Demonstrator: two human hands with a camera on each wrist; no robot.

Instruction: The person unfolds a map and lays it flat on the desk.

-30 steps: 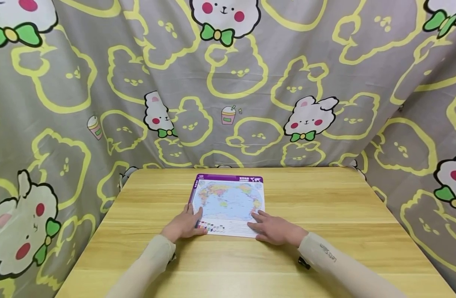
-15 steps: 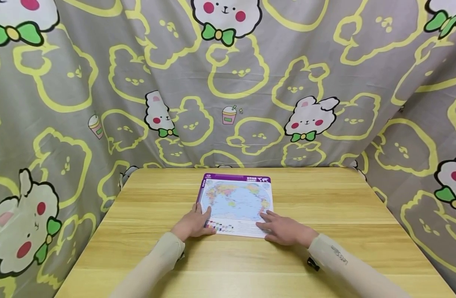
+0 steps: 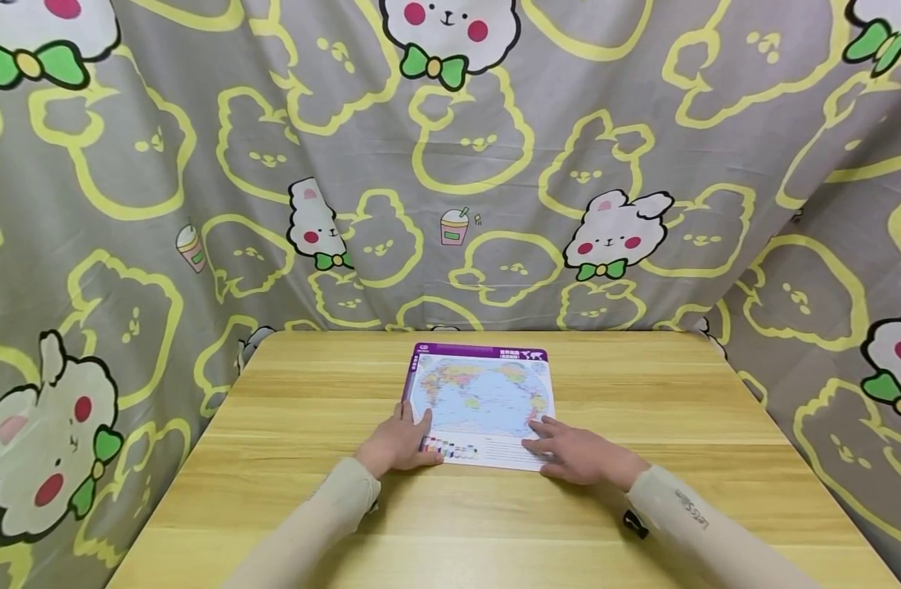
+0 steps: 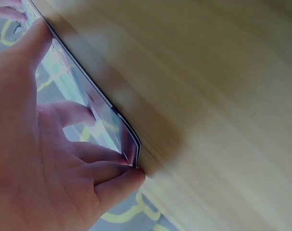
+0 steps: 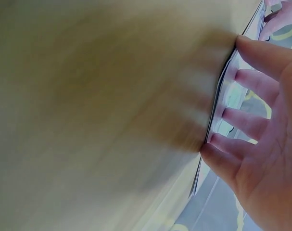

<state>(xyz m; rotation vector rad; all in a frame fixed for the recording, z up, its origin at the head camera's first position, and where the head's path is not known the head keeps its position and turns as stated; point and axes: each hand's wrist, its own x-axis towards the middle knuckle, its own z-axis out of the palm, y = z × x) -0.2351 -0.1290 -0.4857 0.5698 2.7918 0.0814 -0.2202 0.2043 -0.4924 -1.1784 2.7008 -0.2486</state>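
Note:
A flat world map (image 3: 487, 397) with a purple top border lies on the wooden table, towards its far side. My left hand (image 3: 397, 442) rests on the map's lower left corner, fingers spread over the left edge and thumb at the near edge. On the lower right corner lies my right hand (image 3: 581, 451), its fingers spread and fairly straight. In the left wrist view, fingertips of the left hand (image 4: 49, 159) touch the glossy surface and its edge. The right wrist view shows the right hand (image 5: 271, 130) touching the map's thin, layered-looking edge (image 5: 216, 96).
The wooden table (image 3: 641, 376) extends on all sides of the map. Behind and beside it hangs a grey curtain (image 3: 391, 164) printed with yellow outlines and white rabbits. A small black clip-like object (image 3: 635, 524) shows under the right sleeve.
The map has slid to the right across the table, with both hands moving along on it. Their hold and the map's tilt look the same.

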